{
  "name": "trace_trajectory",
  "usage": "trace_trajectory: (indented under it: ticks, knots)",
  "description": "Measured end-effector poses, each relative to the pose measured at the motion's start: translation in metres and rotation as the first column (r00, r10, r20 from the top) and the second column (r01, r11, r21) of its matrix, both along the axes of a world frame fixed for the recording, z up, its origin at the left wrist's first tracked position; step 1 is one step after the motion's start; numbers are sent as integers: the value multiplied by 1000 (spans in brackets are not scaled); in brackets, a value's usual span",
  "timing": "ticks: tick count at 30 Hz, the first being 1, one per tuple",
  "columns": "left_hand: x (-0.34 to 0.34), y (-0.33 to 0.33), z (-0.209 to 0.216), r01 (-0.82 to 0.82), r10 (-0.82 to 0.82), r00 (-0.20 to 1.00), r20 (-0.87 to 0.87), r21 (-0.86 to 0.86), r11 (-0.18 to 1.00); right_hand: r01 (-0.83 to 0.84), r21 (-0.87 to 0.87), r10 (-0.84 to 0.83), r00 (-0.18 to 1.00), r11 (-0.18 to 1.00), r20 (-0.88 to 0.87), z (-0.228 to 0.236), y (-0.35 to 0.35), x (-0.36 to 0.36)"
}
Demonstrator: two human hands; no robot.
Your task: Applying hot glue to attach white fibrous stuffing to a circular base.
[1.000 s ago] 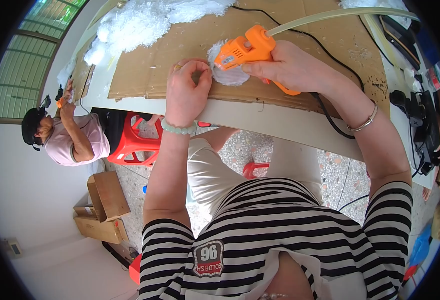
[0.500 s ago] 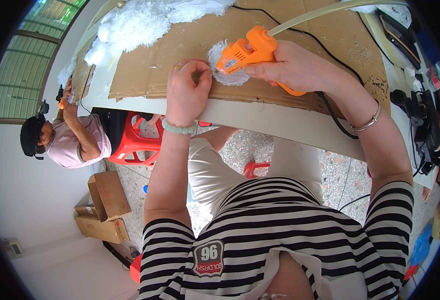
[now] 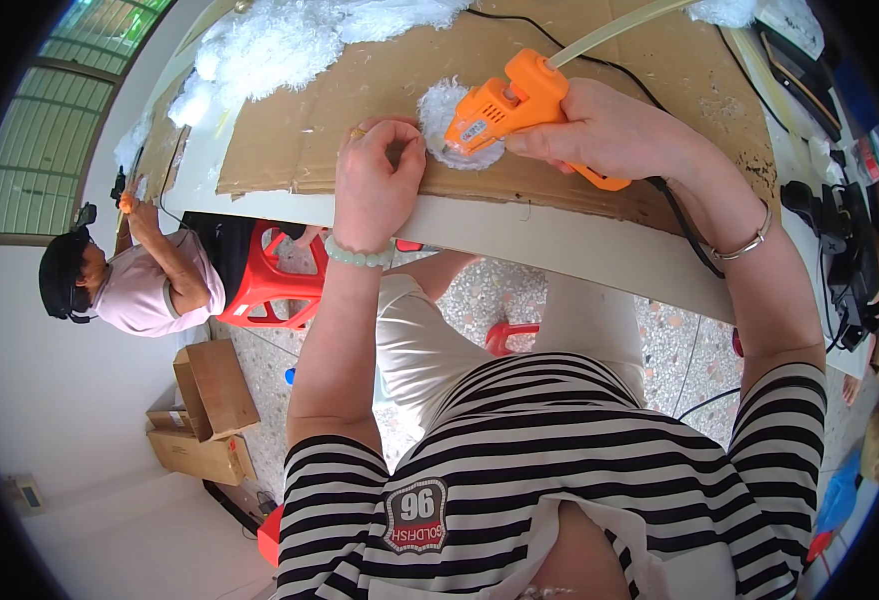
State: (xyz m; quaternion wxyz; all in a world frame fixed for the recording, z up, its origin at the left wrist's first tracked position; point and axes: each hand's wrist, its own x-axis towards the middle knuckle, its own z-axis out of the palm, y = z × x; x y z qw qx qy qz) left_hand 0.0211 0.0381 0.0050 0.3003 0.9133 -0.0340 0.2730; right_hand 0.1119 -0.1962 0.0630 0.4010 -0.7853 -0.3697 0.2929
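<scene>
My right hand (image 3: 610,130) is wrapped round an orange hot glue gun (image 3: 500,105), its nozzle pointing left and down. A long translucent glue stick (image 3: 610,35) runs out of the gun's back. Under the nozzle lies a small round white fluffy piece (image 3: 440,103) on a cardboard sheet (image 3: 310,140). My left hand (image 3: 380,185) rests at the cardboard's near edge, thumb and fingers pinched together beside the left rim of the fluffy piece. What the fingertips hold, if anything, is hidden.
White fluffy fibre (image 3: 270,55) is heaped at the far left. The gun's black cord (image 3: 685,225) hangs over the white table edge (image 3: 560,235). At left another person (image 3: 160,275) sits on a red stool (image 3: 275,275). Cardboard boxes (image 3: 215,390) stand on the floor; black devices (image 3: 845,250) lie at right.
The glue gun and my right hand have shifted slightly right, with the nozzle still over the fluffy piece. The glue stick's tail has swung left. My left hand has barely moved.
</scene>
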Motion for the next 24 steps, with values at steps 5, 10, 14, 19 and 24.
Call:
trace_trajectory:
  ticks: [5,10,14,19,24]
  knots:
    - [0,-1,0,6,-6,1000,4,-3,1000,-21,-21,21,1000,1000,-7,2,-2,3]
    - [-1,0,0,3,-3,1000,13,10,1000,-60,12,60,998,998,-5,4,-9,9]
    - [-3,-1,0,13,-13,1000,-10,-10,1000,45,308,-15,995,950,-101,1,-9,12]
    - [-2,-10,6,14,-14,1000,23,2,1000,67,380,-1,985,922,-172,-4,-18,34]
    - [2,-10,10,44,-63,995,82,216,975,367,484,-120,876,794,-468,-22,-13,34]
